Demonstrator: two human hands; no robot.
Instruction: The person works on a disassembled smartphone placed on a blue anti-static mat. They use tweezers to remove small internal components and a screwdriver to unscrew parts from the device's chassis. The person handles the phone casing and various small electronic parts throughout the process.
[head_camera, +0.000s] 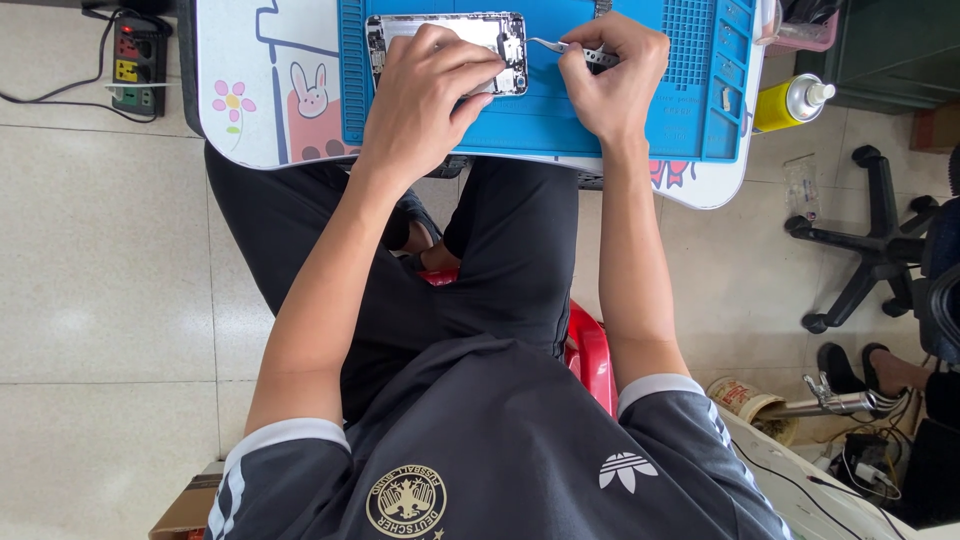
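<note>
Far left on the tiled floor: black power strip (138, 55), plugged in, not involved. White tabletop with cartoon rabbit print (262, 90) carries a blue silicone repair mat (560, 125). On the mat's upper left sits the opened smartphone with bare internals and metal frame (500, 35). Left hand (428, 95) lies flat over it, fingers curled on the lower edge, pinning it. Right hand (612, 75) is closed on thin metal tweezers (550, 45), tips at the phone's right edge. Reads as the mid-teardown component-picking step; next move likely needs a steady, fine tip and a firm hold-down. Yellow spray can (790, 100) stands right of the mat, well clear.
</note>
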